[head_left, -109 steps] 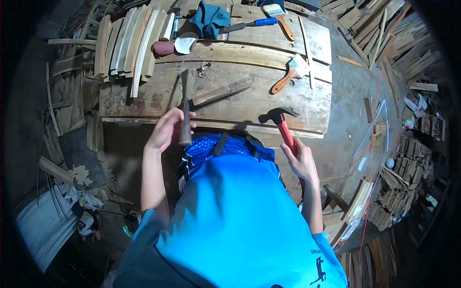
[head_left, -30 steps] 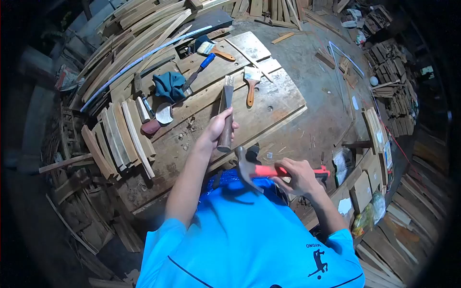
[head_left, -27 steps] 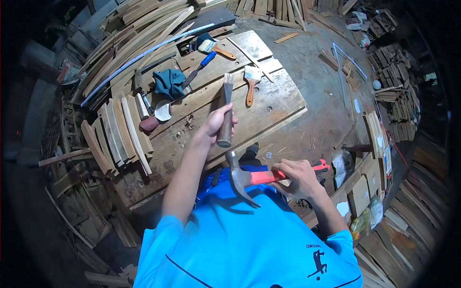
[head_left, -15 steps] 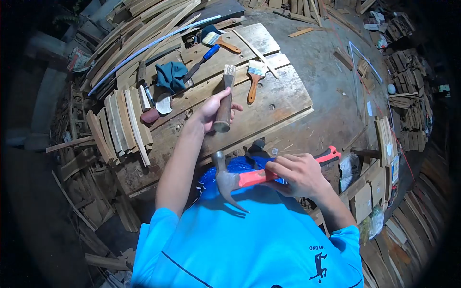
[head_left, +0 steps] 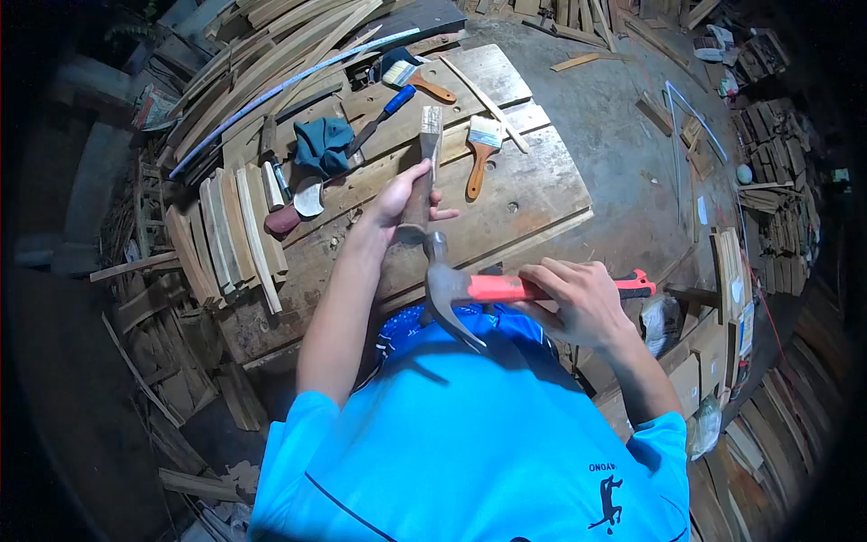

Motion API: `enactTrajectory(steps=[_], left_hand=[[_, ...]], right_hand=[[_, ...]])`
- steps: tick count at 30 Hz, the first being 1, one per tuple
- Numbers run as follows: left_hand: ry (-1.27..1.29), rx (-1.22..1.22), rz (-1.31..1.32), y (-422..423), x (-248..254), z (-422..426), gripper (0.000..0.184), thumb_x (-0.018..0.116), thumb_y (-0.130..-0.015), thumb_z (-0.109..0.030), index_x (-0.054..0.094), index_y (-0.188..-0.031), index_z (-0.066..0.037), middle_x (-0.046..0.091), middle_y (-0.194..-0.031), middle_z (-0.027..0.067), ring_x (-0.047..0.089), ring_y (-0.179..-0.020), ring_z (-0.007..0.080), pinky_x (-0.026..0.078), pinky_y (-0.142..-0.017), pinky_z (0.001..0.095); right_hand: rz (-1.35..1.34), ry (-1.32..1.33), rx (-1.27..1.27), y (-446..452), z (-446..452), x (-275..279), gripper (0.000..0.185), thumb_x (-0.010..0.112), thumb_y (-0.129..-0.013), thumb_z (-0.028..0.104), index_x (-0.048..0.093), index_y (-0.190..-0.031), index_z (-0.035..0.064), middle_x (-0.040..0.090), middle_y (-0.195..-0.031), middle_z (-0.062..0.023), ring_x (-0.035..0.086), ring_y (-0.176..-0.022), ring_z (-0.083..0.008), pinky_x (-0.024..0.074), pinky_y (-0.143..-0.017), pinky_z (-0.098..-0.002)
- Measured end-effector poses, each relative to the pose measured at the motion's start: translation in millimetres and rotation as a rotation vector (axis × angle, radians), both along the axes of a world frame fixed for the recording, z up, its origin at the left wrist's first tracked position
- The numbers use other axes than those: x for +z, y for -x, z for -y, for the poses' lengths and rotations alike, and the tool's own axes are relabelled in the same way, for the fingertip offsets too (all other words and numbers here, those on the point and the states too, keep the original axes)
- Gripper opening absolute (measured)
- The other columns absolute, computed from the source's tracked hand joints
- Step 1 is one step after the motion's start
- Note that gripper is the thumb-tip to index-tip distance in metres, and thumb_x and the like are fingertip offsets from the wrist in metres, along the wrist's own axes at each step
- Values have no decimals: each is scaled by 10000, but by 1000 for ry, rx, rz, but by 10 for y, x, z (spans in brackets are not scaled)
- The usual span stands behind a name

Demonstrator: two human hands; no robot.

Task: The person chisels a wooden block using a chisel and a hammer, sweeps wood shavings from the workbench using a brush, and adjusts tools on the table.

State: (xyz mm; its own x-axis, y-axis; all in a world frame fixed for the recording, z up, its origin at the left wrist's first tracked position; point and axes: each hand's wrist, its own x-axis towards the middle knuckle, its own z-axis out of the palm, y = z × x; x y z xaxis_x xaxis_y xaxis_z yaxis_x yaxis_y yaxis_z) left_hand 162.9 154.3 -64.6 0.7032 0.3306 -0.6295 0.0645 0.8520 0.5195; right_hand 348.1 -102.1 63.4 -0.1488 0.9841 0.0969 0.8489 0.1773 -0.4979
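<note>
My left hand (head_left: 397, 197) is closed around the wooden handle of a chisel (head_left: 417, 203). Its flat, pale-marked end points away from me over the workbench, and the round butt faces my body. In my right hand (head_left: 578, 303) is a claw hammer (head_left: 497, 287) with a red and black handle, gripped partway along. The hammer's head is beside the chisel's butt, claw curving toward my shirt; whether the two touch I cannot tell. Near the chisel on the bench lie a paintbrush (head_left: 479, 158) and a blue-handled tool (head_left: 384, 117).
The wooden workbench (head_left: 542, 185) carries a dark green cloth (head_left: 322, 146), a second brush (head_left: 420, 81), a thin wood strip (head_left: 488, 104) and curved wood pieces (head_left: 239, 230) at left. Long boards (head_left: 262, 63) are stacked behind. Cardboard (head_left: 686, 384) and wood stand at right.
The hammer has moved up and away from my body, bringing its head close to the chisel's butt. My right hand rose with it. My left hand and the chisel shifted only slightly.
</note>
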Motion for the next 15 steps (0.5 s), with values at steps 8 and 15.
enactTrajectory(steps=[8,15], left_hand=[[-60,61,88,751,-87,168,357,448,-1085,-443,526,-1112,-96,554,-637,48,568,-476,188,590,-866,578],[-543,-16,-513,545,201,249,324,705,-970,-375,567,-1034,-89,596,-727,21,593,-594,105,609,-763,393]], right_hand=[[-186,130,-255,-232,294,-436,355,760,-896,372,682,-1066,71,714,-897,-99,708,-725,-294,535,-617,-383],[-228,179,-336,-494,373,-726,377,754,-899,403,689,-1061,69,725,-905,-94,715,-737,-290,541,-631,-389]])
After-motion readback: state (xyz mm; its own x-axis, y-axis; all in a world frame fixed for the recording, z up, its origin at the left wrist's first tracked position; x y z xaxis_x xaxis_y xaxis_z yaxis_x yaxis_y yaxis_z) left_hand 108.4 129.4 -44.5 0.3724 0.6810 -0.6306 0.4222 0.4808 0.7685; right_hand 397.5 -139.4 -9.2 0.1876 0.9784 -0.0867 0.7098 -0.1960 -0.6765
